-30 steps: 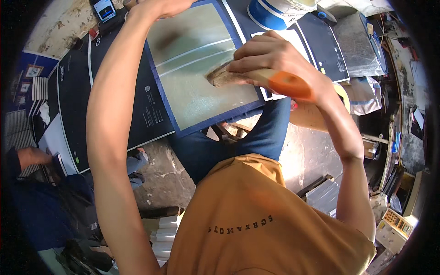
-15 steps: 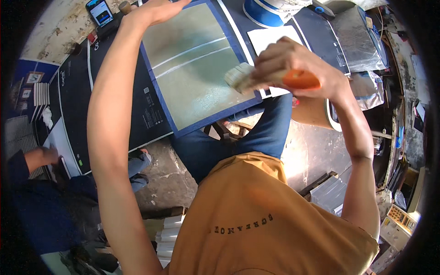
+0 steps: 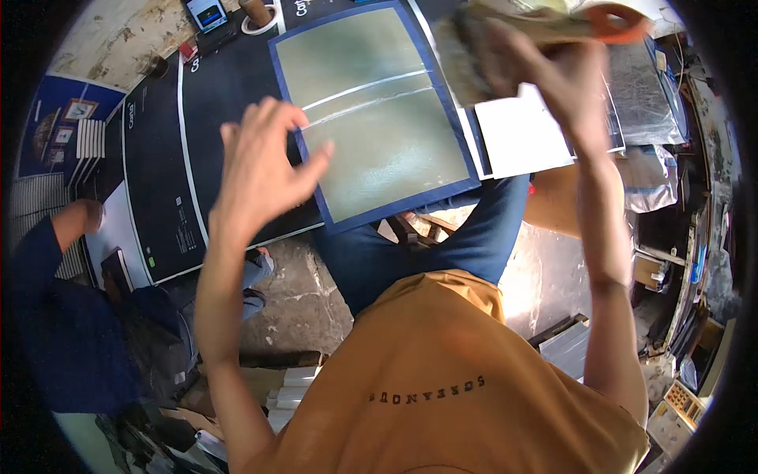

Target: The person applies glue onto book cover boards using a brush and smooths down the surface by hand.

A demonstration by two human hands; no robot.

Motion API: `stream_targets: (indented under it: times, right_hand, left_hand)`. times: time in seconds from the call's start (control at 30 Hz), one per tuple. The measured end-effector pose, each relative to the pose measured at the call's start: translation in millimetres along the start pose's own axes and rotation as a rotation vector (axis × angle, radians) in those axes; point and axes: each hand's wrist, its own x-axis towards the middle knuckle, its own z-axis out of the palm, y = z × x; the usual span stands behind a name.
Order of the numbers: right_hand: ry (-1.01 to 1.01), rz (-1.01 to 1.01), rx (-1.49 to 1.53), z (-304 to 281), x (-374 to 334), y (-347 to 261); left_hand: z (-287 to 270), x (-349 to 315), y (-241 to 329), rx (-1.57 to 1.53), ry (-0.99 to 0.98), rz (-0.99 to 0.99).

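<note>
Cluttered workshop floor, framed screen laid flat on dark printed sheets.

The blue-framed screen (image 3: 379, 118) lies at twelve o'clock over stained concrete floor (image 3: 300, 292). Left hand (image 3: 257, 170) hovers at its ten o'clock edge, fingers loosely spread. Right hand (image 3: 545, 71), raised at one o'clock, grips a wide brush (image 3: 505, 31) with orange handle.

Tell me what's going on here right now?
A person holds a wide brush with an orange handle in the right hand, lifted above the blue-framed panel. The left hand is open, raised over the panel's left edge, holding nothing. The panel's greenish surface shows two pale streaks. Another person in a blue sleeve works at the left.
</note>
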Motion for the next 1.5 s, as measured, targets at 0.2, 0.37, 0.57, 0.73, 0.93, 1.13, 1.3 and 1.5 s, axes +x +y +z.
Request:
stream_targets:
  times: [0.2,0.37,0.57,0.73,0.93,1.13,1.3,1.5]
  right_hand:
    - [-0.145,0.043,0.366,120.8,19.9,-89.9]
    - [-0.149,-0.087,-0.030,121.2,28.1,-21.5]
    - [0.032,-0.150,-0.089,43.7,44.9,26.1]
    - [0.013,-0.262,0.129,103.3,63.1,-25.5]
    - [-0.216,-0.089,-0.211,78.3,159.2,-5.7]
    - [-0.778,-0.580,0.165,101.8,166.4,-11.5]
    - [-0.646,-0.363,0.349,165.4,205.3,-32.6]
    - [-0.863,-0.596,0.090,180.1,224.1,-70.4]
  left_hand:
    - [6.1,-32.4,18.7,0.037,-0.175,-0.037]
    - [4.2,-40.7,12.6,0.035,-0.138,-0.053]
    - [2.5,-39.9,12.9,0.042,-0.169,-0.046]
    - [14.2,-41.4,0.6,-0.033,-0.148,-0.010]
    - [-0.3,-29.4,17.3,0.079,-0.221,-0.040]
    - [10.9,-32.1,2.4,0.041,-0.222,-0.044]
    - [13.9,-33.7,1.9,0.027,-0.278,-0.102]
    - [2.1,-20.9,12.8,0.073,-0.324,-0.080]
